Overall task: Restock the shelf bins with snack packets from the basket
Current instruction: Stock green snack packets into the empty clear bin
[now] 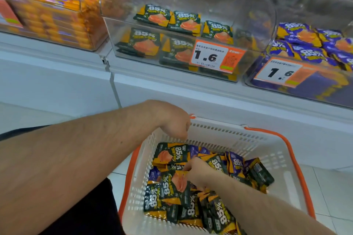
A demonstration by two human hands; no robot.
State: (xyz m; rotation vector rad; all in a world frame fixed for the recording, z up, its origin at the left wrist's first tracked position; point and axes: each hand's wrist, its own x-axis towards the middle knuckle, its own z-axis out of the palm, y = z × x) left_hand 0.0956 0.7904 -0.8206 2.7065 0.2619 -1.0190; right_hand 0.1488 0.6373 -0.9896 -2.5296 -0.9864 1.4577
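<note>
Packets: dark green snack packets [172,187] marked 85% fill my basket at lower centre, purple ones [236,164] mixed in toward the far side.
Basket: white basket [277,160] with orange rim, standing on the tiled floor [328,192].
My right hand: my right hand [196,172] reaches into the pile, fingers curled down onto a green packet; I cannot tell whether they pinch it.
My left hand: my left hand [172,120] hangs at the basket's far-left rim, fingers bent under and hidden; grip unclear.
Middle bin: clear bin [254,25] at upper centre, partly filled with green packets, price tag [215,56] reading 1.6.
Right bin: purple packets [305,44].
Left bin: orange packs [49,11], blurred.
</note>
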